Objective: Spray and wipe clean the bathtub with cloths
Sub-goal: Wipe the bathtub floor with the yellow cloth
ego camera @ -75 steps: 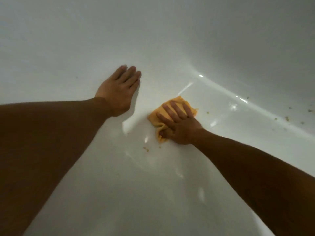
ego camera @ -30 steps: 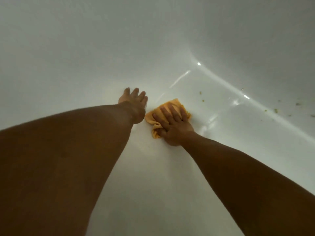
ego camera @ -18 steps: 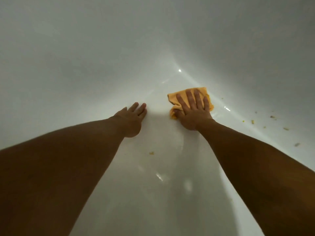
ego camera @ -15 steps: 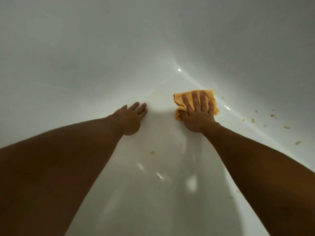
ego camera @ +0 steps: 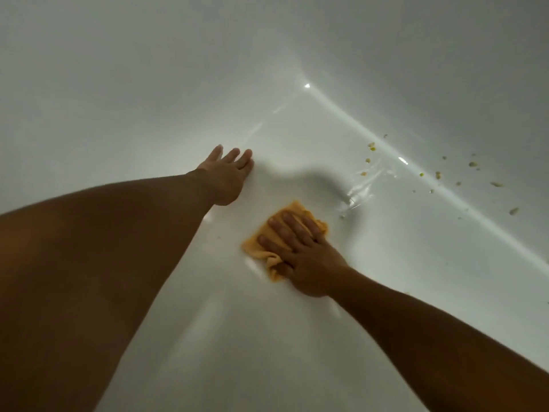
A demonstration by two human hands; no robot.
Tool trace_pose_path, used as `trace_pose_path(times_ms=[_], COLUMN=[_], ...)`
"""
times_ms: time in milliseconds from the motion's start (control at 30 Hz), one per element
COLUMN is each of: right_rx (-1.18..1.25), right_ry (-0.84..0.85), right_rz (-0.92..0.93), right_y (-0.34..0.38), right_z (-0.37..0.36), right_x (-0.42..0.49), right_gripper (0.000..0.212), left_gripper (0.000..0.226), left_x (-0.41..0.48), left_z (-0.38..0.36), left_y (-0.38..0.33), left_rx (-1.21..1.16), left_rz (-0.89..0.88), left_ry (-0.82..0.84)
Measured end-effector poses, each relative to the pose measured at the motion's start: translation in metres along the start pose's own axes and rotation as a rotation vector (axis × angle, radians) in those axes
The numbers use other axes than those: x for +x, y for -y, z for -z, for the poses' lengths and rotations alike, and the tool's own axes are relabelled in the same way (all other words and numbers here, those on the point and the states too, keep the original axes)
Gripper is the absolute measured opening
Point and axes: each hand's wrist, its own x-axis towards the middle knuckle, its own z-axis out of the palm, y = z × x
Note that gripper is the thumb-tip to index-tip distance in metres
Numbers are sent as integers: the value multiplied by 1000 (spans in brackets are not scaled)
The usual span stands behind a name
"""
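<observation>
I look down into a white bathtub [ego camera: 297, 337] whose floor is wet and shiny. An orange cloth [ego camera: 261, 242] lies crumpled on the tub floor near the middle. My right hand [ego camera: 303, 254] lies on top of it, fingers spread straight, pressing it flat against the floor. My left hand [ego camera: 227, 176] rests flat and open against the lower part of the left tub wall, fingers straight and pointing away from me. The two hands are a short way apart.
Several small yellowish crumbs of dirt [ego camera: 472, 165] are scattered on the right tub wall and along the floor seam [ego camera: 371, 147]. A streak of water [ego camera: 356, 194] glistens beyond the cloth. Both forearms cross the lower half of the view.
My right hand has pulled the orange cloth back toward me and to the left across the tub floor. My left hand stays on the wall.
</observation>
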Motion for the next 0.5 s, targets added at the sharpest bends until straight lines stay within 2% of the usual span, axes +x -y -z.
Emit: trace_pose_path(times_ms=[133,233,333,433,500], right_rx=[-60,-88,-177,-228,-289], right_ry=[65,35,58,61,54], right_rz=[-81,-224,-356,-455,-482], right_y=[-49,-75,-110,-146,-162], right_z=[14,39,65,90,97], right_x=[-14,15,37,47,39], right_gripper=[59,66,72,63,71], left_gripper=[68,61,58,62,62], left_x=[5,15,26,35,43], left_z=[-2,6,16,28,37], left_y=[-14,-29,-62,-96,-117], left_rx=[-21,-109,-240,-382,-423], left_rz=[61,109,23,-37,-48], left_ry=[-3,-128,-304,-355,-399])
